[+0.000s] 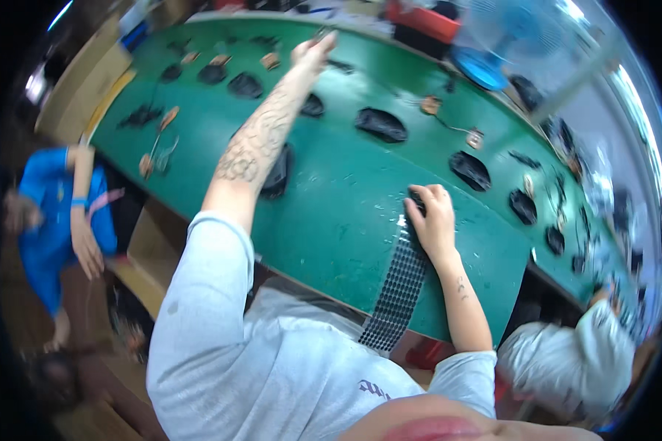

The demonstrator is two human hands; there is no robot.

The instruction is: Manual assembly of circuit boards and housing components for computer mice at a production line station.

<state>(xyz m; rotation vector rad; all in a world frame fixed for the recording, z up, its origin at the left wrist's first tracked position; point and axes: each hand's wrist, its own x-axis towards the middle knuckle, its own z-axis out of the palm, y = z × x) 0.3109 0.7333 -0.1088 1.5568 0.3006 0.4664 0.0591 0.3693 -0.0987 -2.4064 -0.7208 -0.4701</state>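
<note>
While the left hand (315, 50) is stretched out at the top centre of the frame, its fingers bunch close together at a small dark item (322, 32); whether they grip it, I cannot tell. Right of centre, the right hand (437, 220) curls its fingers over a black piece (417, 200), grip unclear, at the upper end of a black-dotted strip (395, 290) running down the green tabletop (324, 220) to lower centre. Above lies a black oval pouch (381, 125).

Lettering, one item: dark purple, ornate (375, 387), on the front of the wearer's pale grey shirt (272, 367); foreshortened, not clearly readable. Mark, one item: small, yellowish (59, 194), on a co-worker's blue shirt (40, 253); blurred, unreadable. Other texts or numbers: none legible.
</note>
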